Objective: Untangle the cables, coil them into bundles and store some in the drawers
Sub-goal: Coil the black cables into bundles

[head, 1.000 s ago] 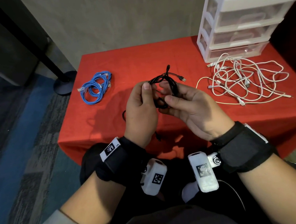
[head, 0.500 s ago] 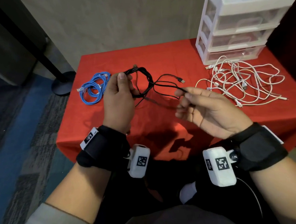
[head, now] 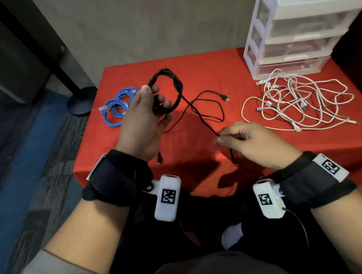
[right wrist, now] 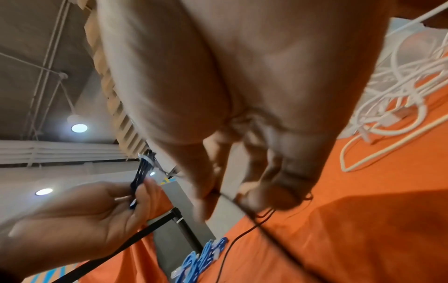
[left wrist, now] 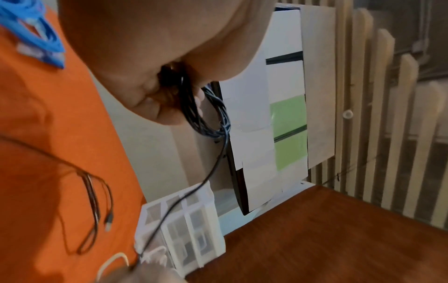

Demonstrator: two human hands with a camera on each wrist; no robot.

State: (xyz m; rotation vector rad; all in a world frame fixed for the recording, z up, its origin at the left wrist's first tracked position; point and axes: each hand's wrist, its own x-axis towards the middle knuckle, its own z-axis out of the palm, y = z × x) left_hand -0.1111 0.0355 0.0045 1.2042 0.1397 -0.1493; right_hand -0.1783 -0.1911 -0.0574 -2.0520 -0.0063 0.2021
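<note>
My left hand (head: 150,102) grips a coil of black cable (head: 173,84) above the red table (head: 214,67), thumb on top and fingers through the loop. In the left wrist view the coil (left wrist: 206,118) hangs from the curled fingers. A loose black strand (head: 202,116) runs from the coil down to my right hand (head: 235,135), which pinches it near the table's front edge; the right wrist view shows the strand (right wrist: 242,206) at the fingertips. A second black loop with a USB plug (head: 226,98) lies on the cloth.
A bundled blue cable (head: 115,107) lies at the table's left. A tangle of white cables (head: 296,102) lies at the right, in front of a white drawer unit (head: 296,34) whose drawers are closed. A black stand base (head: 81,100) is on the floor to the left.
The hands have pulled apart: the left has carried the coil up and to the left, the right has slid down the loose strand toward me, drawing it out.
</note>
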